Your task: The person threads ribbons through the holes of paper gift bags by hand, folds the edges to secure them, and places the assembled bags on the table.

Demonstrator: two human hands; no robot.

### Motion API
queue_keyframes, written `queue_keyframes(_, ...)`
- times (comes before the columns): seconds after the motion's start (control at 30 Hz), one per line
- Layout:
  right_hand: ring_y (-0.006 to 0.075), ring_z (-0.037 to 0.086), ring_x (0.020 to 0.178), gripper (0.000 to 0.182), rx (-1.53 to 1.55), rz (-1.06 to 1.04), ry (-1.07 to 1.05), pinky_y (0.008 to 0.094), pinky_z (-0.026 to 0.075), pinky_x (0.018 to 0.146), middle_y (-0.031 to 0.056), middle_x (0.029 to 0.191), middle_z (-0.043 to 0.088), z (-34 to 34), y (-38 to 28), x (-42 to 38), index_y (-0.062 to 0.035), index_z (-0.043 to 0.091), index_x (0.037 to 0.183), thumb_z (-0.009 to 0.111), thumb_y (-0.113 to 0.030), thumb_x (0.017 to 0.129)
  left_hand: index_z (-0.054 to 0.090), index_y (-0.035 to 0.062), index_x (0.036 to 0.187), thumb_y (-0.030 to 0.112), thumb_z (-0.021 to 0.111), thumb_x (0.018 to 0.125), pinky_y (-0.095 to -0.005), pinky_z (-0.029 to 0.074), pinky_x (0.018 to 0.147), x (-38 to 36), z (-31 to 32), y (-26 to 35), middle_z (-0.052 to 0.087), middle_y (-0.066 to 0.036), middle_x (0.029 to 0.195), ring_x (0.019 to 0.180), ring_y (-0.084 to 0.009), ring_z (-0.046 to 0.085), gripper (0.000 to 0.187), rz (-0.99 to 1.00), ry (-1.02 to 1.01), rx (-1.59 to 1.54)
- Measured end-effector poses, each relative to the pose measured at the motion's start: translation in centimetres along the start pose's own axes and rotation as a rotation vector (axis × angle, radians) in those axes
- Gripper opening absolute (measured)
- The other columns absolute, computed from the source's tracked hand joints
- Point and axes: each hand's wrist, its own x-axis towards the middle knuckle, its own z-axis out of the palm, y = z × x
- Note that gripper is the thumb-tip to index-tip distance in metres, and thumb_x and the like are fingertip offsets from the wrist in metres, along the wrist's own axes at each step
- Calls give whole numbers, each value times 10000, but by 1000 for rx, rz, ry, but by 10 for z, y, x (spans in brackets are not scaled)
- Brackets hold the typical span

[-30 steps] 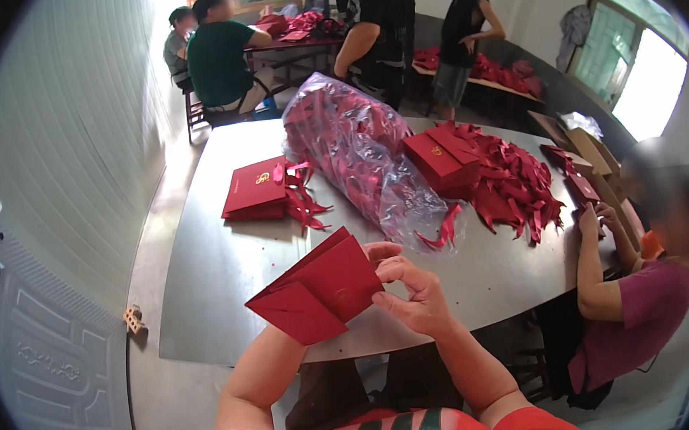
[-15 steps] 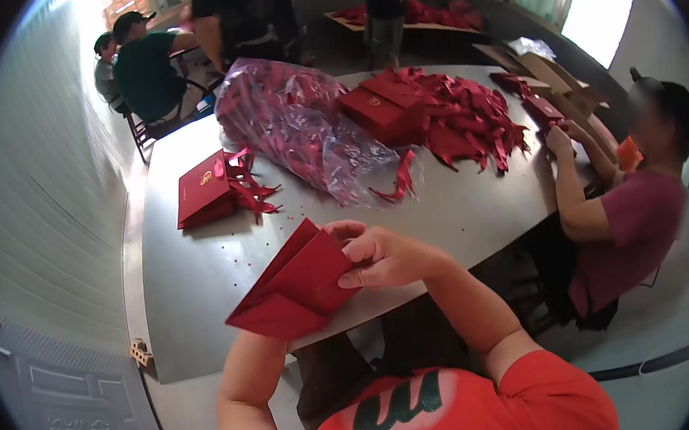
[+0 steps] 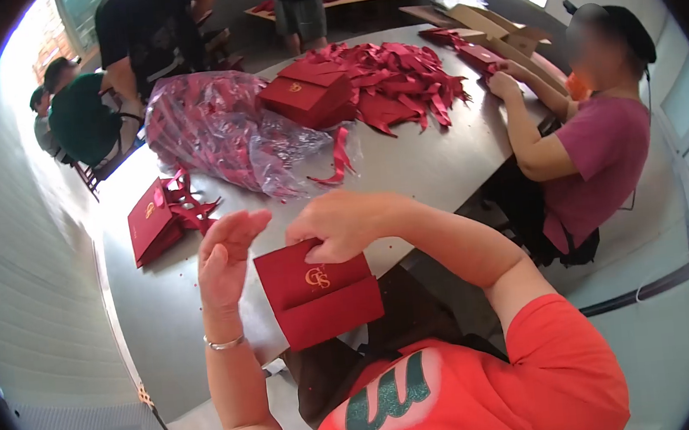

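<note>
My right hand (image 3: 345,223) grips the top edge of a red paper gift bag (image 3: 328,299), thumb on its front. Gold lettering shows on the bag's front face, and a fold runs across below it. The bag is at the table's near edge, over my lap. My left hand (image 3: 231,255) is raised just left of the bag, fingers stretched out and holding nothing, with a bracelet (image 3: 226,342) on the wrist. Beyond it, several red gift bags with ribbon handles (image 3: 154,221) form a stack on the table.
On the metal table (image 3: 166,340) lie a clear plastic sack of red bags (image 3: 212,132), a closed red bag (image 3: 308,94) and a heap of red ribboned bags (image 3: 407,85). A co-worker (image 3: 602,132) sits at the right, beside cardboard boxes (image 3: 509,33). Other people are at the back.
The bag has turned so its gold-lettered face shows, and my left hand has come out from behind it. My right hand now holds the top edge. The camera view has shifted right.
</note>
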Motion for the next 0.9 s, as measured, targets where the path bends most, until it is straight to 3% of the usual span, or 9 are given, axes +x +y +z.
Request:
queue_keyframes(0.03, 334, 624, 747, 292, -11, 19, -56, 429, 468, 650, 151, 772, 649, 3, 0, 5, -65, 656, 998, 656, -194, 736, 553, -48, 1227, 233, 618, 892, -383, 414, 1020, 2, 8, 6, 639, -200, 1163, 1127, -289, 598, 443, -17, 39, -18)
queue_keyframes(0.07, 347, 638, 785, 297, -21, 29, -115, 447, 479, 670, 158, 795, 663, 5, -1, 12, -67, 676, 988, 659, -207, 727, 553, -48, 1227, 233, 618, 892, -383, 414, 1020, 1, 13, 11, 639, -200, 1163, 1127, -289, 598, 443, -23, 37, -23)
queue_keyframes(0.17, 340, 646, 807, 296, -68, 131, -221, 433, 496, 692, 156, 814, 678, 10, 3, 29, -71, 709, 952, 682, -225, 701, 644, -10, 1055, -18, 687, 773, -246, 512, 763, 2, 20, 12, 702, -70, 917, 809, -120, 654, 285, -205, 145, 577)
queue_keyframes(0.4, 327, 658, 791, 302, 56, 137, -99, 415, 510, 684, 150, 779, 682, 25, 22, 37, -51, 709, 886, 709, -223, 638, 579, -13, 1019, -43, 683, 758, -264, 527, 649, 4, 30, -7, 691, -88, 832, 708, -142, 665, 282, -249, 136, 997)
queue_keyframes(0.47, 307, 666, 811, 301, 2, 149, -8, 393, 512, 707, 152, 827, 688, 33, 28, 36, -48, 709, 910, 710, -223, 666, 559, 15, 1014, 40, 661, 800, -351, 526, 639, -1, 30, -18, 697, -146, 859, 753, -293, 686, 239, -201, 136, 1027)
queue_keyframes(0.57, 314, 663, 817, 301, 133, 142, 102, 404, 516, 720, 147, 849, 693, 46, 34, 24, -46, 700, 890, 718, -226, 649, 563, 35, 995, 104, 640, 829, -400, 515, 652, -3, 34, -15, 682, -160, 827, 752, -343, 661, 195, -325, 120, 1214)
queue_keyframes(0.67, 204, 668, 753, 208, 250, 151, 243, 325, 513, 678, 98, 825, 694, 55, 48, 9, -32, 689, 882, 721, -156, 718, 567, 47, 984, 141, 632, 842, -436, 503, 666, -5, 27, -28, 667, -153, 777, 728, -358, 644, 182, -377, 53, 1280)
queue_keyframes(0.8, 102, 621, 741, 116, 285, 349, 871, 263, 486, 661, 45, 814, 682, 46, 93, -20, -32, 683, 922, 678, -54, 808, 604, 30, 916, 171, 666, 837, -391, 477, 572, -4, 26, -30, 654, -140, 699, 623, -321, 625, 173, -283, 38, 1356)
queue_keyframes(0.9, 126, 626, 780, 150, 204, 433, 919, 261, 489, 668, 63, 931, 678, 27, 144, -39, -56, 693, 945, 657, -16, 805, 638, 33, 850, 208, 693, 824, -376, 485, 574, -2, 29, -30, 648, -137, 671, 615, -304, 634, 186, -336, 32, 1354)
